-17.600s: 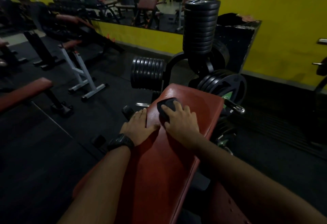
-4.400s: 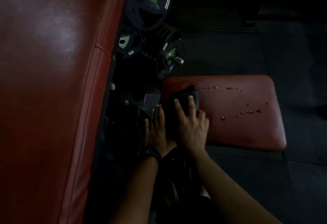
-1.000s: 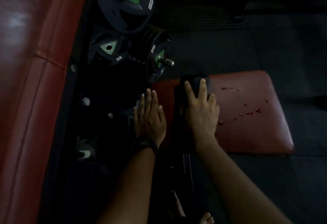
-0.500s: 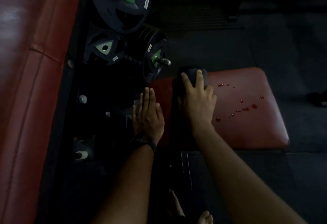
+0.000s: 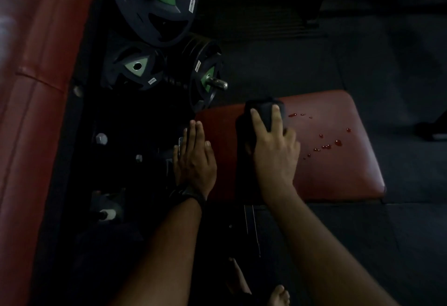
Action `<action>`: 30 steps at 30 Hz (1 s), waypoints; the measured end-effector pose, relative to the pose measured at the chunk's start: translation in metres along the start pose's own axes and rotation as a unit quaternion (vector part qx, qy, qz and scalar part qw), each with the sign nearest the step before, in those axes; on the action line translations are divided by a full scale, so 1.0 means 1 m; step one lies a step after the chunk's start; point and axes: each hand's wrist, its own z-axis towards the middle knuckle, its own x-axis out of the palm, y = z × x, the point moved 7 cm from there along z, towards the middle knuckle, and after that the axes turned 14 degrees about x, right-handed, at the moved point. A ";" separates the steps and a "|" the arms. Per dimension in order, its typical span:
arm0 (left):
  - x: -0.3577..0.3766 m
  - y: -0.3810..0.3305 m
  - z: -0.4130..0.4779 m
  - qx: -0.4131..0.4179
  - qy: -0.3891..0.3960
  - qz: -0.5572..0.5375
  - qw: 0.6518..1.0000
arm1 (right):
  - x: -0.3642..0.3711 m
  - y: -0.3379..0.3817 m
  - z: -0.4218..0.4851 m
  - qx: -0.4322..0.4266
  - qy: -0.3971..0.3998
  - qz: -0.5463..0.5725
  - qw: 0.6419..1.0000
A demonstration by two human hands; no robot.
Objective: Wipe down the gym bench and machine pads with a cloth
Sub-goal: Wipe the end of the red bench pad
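Dark cloth (image 5: 265, 109) beneath right hand (image 5: 275, 155), on pad (image 5: 338, 172)

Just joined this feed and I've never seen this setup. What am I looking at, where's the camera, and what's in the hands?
No machine here: a person works with bare hands, and the one picture comes from a camera worn on the head, looking down along both forearms. The right hand presses a dark folded cloth flat onto a red seat pad. The left hand, a dark band at its wrist, lies flat at the pad's left edge and holds nothing. Small droplets sit on the pad right of the cloth, not yet wiped. The long red pad on the left is a larger bench pad; black weight plates with green centres sit on pegs beside it.
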 end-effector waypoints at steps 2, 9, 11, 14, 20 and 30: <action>0.000 0.001 0.001 0.003 -0.001 0.000 1.000 | 0.002 -0.003 -0.039 0.022 0.016 0.006 1.000; -0.002 0.001 0.001 0.006 -0.004 0.000 1.000 | 0.001 0.033 -0.033 -0.158 0.069 -0.012 0.985; -0.002 0.000 0.002 0.002 -0.009 -0.003 1.000 | -0.003 0.015 -0.002 -0.118 0.047 -0.017 0.992; -0.002 -0.001 0.000 0.007 -0.013 -0.009 1.000 | -0.013 -0.022 0.003 0.017 -0.006 0.021 1.000; 0.000 0.002 0.002 0.006 -0.007 -0.012 1.000 | -0.002 0.005 -0.081 0.032 0.046 0.048 0.997; -0.001 0.000 0.001 0.007 -0.010 -0.019 1.000 | -0.007 -0.028 -0.014 0.082 0.006 0.015 0.997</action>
